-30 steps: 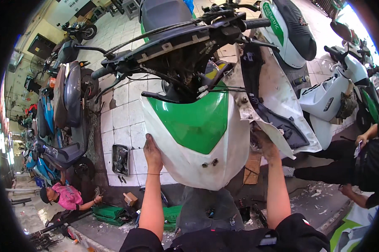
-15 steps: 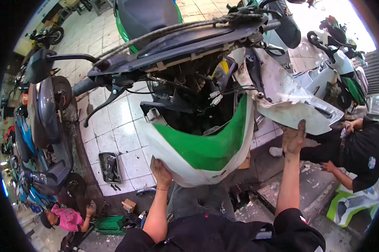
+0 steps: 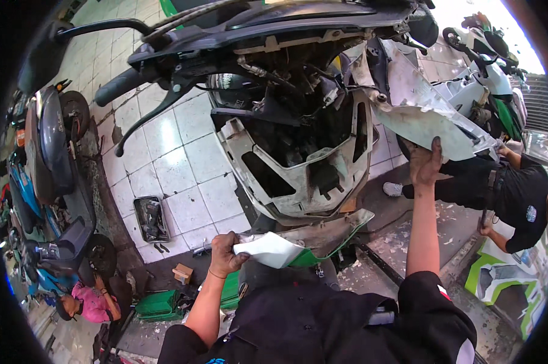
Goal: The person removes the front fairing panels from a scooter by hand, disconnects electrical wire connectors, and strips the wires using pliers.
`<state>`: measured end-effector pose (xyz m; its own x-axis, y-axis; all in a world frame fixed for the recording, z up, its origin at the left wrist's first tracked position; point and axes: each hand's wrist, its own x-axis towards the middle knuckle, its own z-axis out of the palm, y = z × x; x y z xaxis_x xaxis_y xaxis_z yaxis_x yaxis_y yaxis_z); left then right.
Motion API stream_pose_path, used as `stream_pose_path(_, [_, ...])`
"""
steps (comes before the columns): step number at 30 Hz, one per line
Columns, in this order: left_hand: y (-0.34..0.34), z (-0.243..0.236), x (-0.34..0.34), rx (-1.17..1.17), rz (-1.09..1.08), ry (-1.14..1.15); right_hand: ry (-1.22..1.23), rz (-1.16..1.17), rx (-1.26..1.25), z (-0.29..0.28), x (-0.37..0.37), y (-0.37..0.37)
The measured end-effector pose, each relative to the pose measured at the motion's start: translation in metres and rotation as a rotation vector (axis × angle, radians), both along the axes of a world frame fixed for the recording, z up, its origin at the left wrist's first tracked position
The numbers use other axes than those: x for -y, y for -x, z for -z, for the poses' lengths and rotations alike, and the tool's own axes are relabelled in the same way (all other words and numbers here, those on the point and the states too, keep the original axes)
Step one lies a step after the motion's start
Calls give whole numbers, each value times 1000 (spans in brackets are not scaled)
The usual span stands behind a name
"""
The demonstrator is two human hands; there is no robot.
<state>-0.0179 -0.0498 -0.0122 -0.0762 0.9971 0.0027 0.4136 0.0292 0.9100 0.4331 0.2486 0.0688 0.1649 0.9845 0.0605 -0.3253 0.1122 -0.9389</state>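
A white and green scooter front cover (image 3: 274,250) is off the scooter and tilted low in front of my body. My left hand (image 3: 226,253) is closed on its left end, thumb on top. Behind it stands the scooter's bare front frame (image 3: 268,167), pale and dirty, with loose wires and connectors in its opening. My right hand (image 3: 424,162) grips the lower edge of a dirty white side panel (image 3: 428,127), with the thumb in front and the fingers partly hidden behind it. That panel sticks out to the right of the scooter.
Above is the handlebar with a brake lever (image 3: 143,124) and mirror (image 3: 38,57). A tray of parts (image 3: 151,219) lies on the tiles at left. A co-worker in black (image 3: 519,200) is close at right; another person in pink (image 3: 95,301) is lower left. Scooters (image 3: 61,164) line the left.
The green and white cover has come off the scooter's front and down toward me in my left hand, baring the frame. My right hand and the side panel appear slightly higher.
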Motion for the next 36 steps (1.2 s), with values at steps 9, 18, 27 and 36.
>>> stream_pose_path(9, [6, -58, 57, -179, -86, -34, 42, -40, -47, 49, -9, -35])
stream_pose_path(18, [-60, -107, 133, -451, -281, -76, -35, -94, 103, 86, -13, -50])
stream_pose_path(27, [-111, -135, 198, -580, -490, -129, -108, -80, 215, 82, 4, -37])
stream_pose_path(36, [-145, -177, 193, -598, -559, -167, 38, -88, 315, 99, 28, -42])
